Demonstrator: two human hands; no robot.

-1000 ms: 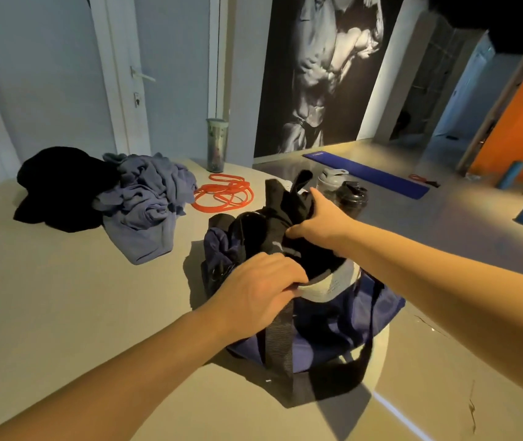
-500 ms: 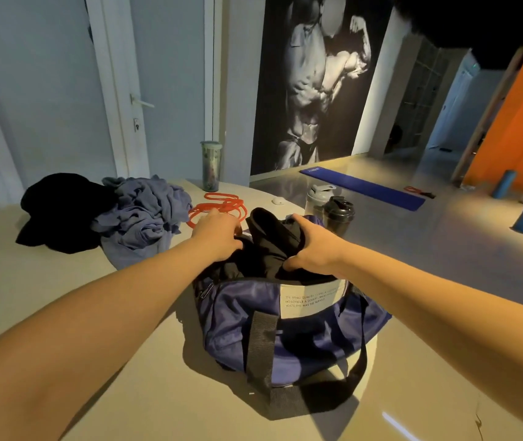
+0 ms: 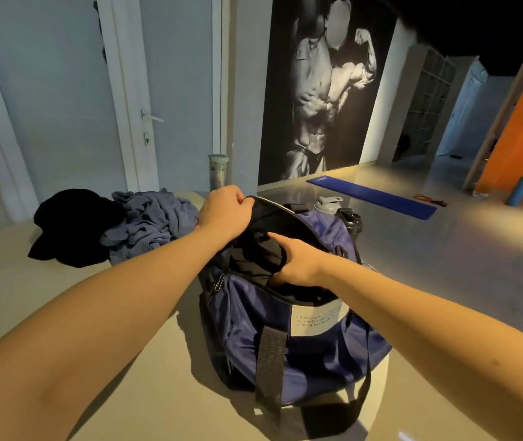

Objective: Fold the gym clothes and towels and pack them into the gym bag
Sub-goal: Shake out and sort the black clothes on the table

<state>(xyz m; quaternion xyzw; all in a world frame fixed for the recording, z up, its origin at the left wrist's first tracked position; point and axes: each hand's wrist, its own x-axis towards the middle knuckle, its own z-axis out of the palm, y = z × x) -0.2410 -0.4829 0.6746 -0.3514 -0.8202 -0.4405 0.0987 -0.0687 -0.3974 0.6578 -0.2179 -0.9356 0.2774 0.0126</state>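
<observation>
Navy gym bag point(image 3: 301, 354) — one, on beige table point(image 3: 126, 393); left hand point(image 3: 225, 210) clenched on its rim, right hand point(image 3: 298, 261) gripping black garment point(image 3: 253, 259) inside. Two loose heaps left — black pile point(image 3: 75, 227), grey-blue pile point(image 3: 148, 224).

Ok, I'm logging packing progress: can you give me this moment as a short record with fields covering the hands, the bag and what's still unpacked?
left hand: grips the far edge of the bag's opening, lifting it
right hand: holds a black garment inside the opening
gym bag: navy, unzipped, on the table
still out: crumpled grey-blue clothes and a black pile, left of the bag, unfolded
behind bag: two shaker bottles
</observation>
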